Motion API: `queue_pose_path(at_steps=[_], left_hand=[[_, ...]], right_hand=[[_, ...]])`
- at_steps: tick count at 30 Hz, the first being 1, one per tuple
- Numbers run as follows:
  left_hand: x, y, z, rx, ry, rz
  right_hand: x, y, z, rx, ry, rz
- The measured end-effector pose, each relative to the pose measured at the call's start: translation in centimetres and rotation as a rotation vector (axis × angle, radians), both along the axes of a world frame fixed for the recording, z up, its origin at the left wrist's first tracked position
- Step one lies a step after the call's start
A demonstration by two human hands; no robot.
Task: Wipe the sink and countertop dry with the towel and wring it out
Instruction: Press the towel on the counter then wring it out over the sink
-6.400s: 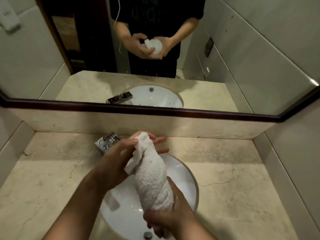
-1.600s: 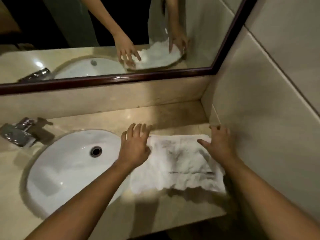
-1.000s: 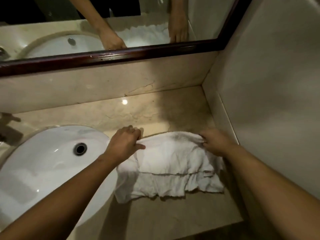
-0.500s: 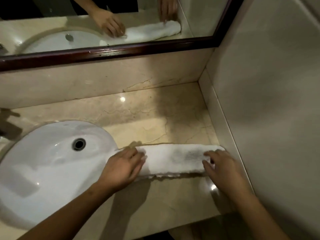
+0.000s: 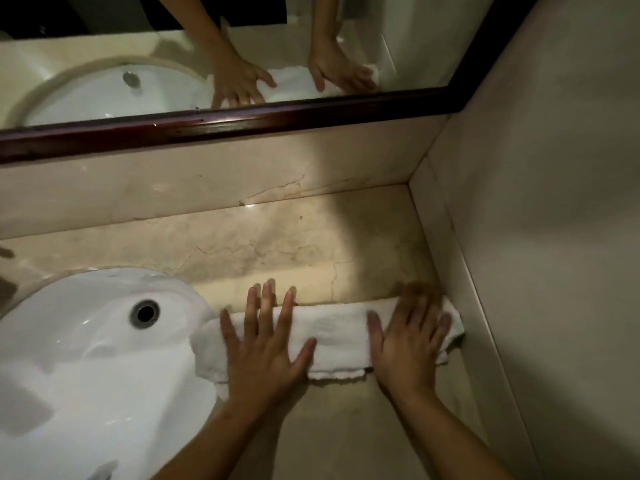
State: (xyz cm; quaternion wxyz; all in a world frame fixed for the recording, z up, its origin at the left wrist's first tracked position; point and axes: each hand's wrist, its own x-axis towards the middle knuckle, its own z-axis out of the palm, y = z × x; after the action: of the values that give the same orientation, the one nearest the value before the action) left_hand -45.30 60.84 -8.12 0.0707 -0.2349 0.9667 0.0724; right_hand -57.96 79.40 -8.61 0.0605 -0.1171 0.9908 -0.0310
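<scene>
Two bare forearms enter at 6 o'clock, cut off by the bottom edge; the left hand (image 5: pixel 266 351) lies flat on the left end of the towel (image 5: pixel 332 334), fingers straight and spread apart, fingertips reaching past its far edge; the right hand (image 5: pixel 408 341) presses flat on the right end, fingers straight and slightly apart, their tips blurred and dim; the towel, white and folded into a long band, lies on the countertop (image 5: pixel 277 244) at 6 o'clock, partly hidden under both hands, its left end overhanging the sink (image 5: pixel 86 358), its right end just beside or touching the side wall (image 5: pixel 554 202); which is unclear; the sink fills 8 o'clock, cropped left and below; at 12 o'clock the mirror (image 5: pixel 104 64) repeats hands and towel, its top cut off.
</scene>
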Motion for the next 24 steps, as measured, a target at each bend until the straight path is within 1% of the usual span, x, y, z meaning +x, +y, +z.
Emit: queue_pose_path(at_steps=[4,8,11,16,18,21,24], left_hand=[[-5.9,-3.9,-0.4,-0.05,0.044,0.049],[-12.0,-7.9,-1.0,-0.071,0.143,0.106],[-14.2,-9.0,-1.9,-0.077,0.191,0.139],[-13.5,-9.1,-1.4,-0.062,0.18,0.086],[-12.5,-8.0,-1.4,-0.045,0.153,0.062],[-11.5,-6.9,-1.8,0.013,0.121,0.128],[-11.4,-7.8,-2.3,0.036,0.117,0.091]], right_hand=[[-7.1,-4.4,-1.0,-0.052,0.082,0.027],[-14.0,-9.5,-1.9,-0.074,0.149,0.037],[-17.4,-12.0,-2.6,-0.109,0.19,0.033],[-17.0,-11.3,-2.3,-0.223,0.258,0.037],[-15.9,-10.9,-2.2,-0.213,0.261,0.066],[-15.0,-11.2,-2.7,-0.157,0.169,0.041],[-15.1,-11.7,-3.0,-0.133,0.191,0.001]])
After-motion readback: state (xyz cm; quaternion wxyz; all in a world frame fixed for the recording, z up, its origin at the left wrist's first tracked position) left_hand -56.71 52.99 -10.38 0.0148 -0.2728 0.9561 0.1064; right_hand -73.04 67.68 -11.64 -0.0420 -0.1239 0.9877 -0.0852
